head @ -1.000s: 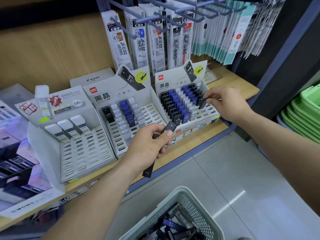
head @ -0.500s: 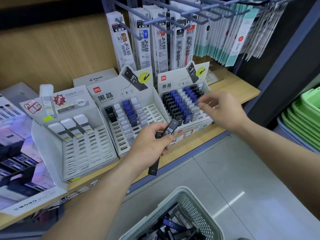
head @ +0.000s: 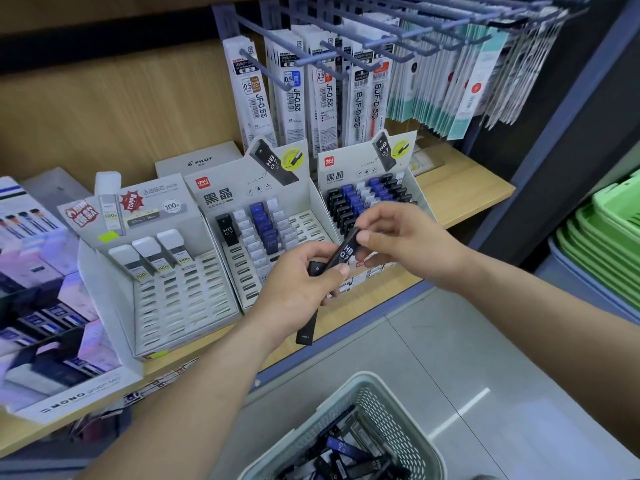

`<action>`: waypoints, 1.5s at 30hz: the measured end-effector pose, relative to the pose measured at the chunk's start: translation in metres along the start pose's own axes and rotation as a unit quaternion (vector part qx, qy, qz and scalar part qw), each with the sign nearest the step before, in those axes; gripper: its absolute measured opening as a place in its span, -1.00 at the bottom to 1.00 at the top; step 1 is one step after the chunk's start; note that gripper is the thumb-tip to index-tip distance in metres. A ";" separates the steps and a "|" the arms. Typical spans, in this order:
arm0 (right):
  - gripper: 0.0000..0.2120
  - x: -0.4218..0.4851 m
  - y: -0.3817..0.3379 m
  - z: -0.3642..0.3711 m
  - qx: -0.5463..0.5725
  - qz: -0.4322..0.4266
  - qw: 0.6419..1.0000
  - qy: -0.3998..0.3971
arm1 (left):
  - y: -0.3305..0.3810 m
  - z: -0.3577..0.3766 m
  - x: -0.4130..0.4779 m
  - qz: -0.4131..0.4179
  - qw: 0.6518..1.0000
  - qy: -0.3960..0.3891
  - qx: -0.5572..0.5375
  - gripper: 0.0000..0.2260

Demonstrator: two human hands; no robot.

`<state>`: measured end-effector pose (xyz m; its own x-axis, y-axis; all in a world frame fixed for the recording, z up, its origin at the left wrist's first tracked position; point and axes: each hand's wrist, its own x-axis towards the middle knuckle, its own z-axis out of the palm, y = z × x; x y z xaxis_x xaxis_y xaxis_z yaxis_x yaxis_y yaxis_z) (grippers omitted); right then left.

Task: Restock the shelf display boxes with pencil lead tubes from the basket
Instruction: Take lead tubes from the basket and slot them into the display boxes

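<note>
While the basket (head: 304,441) sat nearest, at 6 o'clock, loose black and blue lead tubes (head: 343,448) were seen lying inside it. Above it, a few black tubes (head: 307,327) were gripped in the left hand (head: 298,289), and the upper end of one, the HB 0.7 tube (head: 343,252), was pinched by the right hand (head: 405,244). Beyond the hands, three display boxes were ranged on the shelf (head: 467,188): a nearly full box (head: 363,168) at 1 o'clock, a part-filled box (head: 242,192) at 12, and a third box (head: 156,209) with three white tubes at 10.

"HB 0.7" on held tube (head: 346,252)
</note>
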<state>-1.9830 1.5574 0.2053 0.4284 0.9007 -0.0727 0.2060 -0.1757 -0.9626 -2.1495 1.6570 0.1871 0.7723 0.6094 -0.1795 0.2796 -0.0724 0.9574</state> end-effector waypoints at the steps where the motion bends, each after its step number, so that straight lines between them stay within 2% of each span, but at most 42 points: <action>1: -0.97 0.001 0.000 -0.002 0.024 0.004 1.000 0.011 | -0.001 -0.001 0.001 -0.007 1.000 0.005 0.006 -0.88; 5: -0.92 0.003 0.001 -0.025 0.037 -0.022 0.994 0.103 | -0.002 -0.003 0.005 -0.050 0.999 0.016 -0.011 -0.71; 9: -0.90 0.004 0.009 -0.058 -0.086 -0.059 0.968 0.228 | -0.002 0.000 0.005 -0.046 0.999 0.004 0.013 -0.60; 13: -0.90 0.006 0.031 -0.081 -0.168 -0.046 0.942 0.287 | -0.004 0.002 0.003 -0.018 0.999 -0.010 0.025 -0.57; 20: -0.86 0.011 0.053 -0.084 -0.228 -0.024 0.940 0.251 | -0.006 0.003 0.005 -0.022 0.999 -0.028 0.018 -0.57; 25: -0.88 0.013 0.051 -0.084 -0.276 -0.041 0.928 0.245 | -0.005 0.005 0.006 -0.033 0.999 -0.022 -0.004 -0.65; 30: -0.87 0.012 0.050 -0.085 -0.276 -0.046 0.928 0.247 | -0.003 0.005 0.005 -0.040 0.999 -0.014 -0.030 -0.75; 35: -0.87 0.011 0.031 -0.075 -0.228 -0.070 0.934 0.267 | -0.001 0.002 0.004 -0.036 0.999 0.001 -0.033 -0.87; 40: -0.86 0.011 0.000 -0.046 -0.109 -0.110 0.965 0.210 | 0.005 -0.009 -0.005 -0.008 0.999 0.038 -0.015 -0.83; 45: -0.83 0.019 -0.019 -0.001 -0.047 -0.123 0.980 0.148 | 0.001 -0.035 -0.018 0.008 0.997 0.079 0.024 -0.80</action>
<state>-1.9774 1.5774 0.2223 0.5896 0.7675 0.2515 0.4095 -0.0156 -0.9122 -2.1832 1.6735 0.1989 0.6786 0.7240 -0.1238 0.2982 -0.1175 0.9472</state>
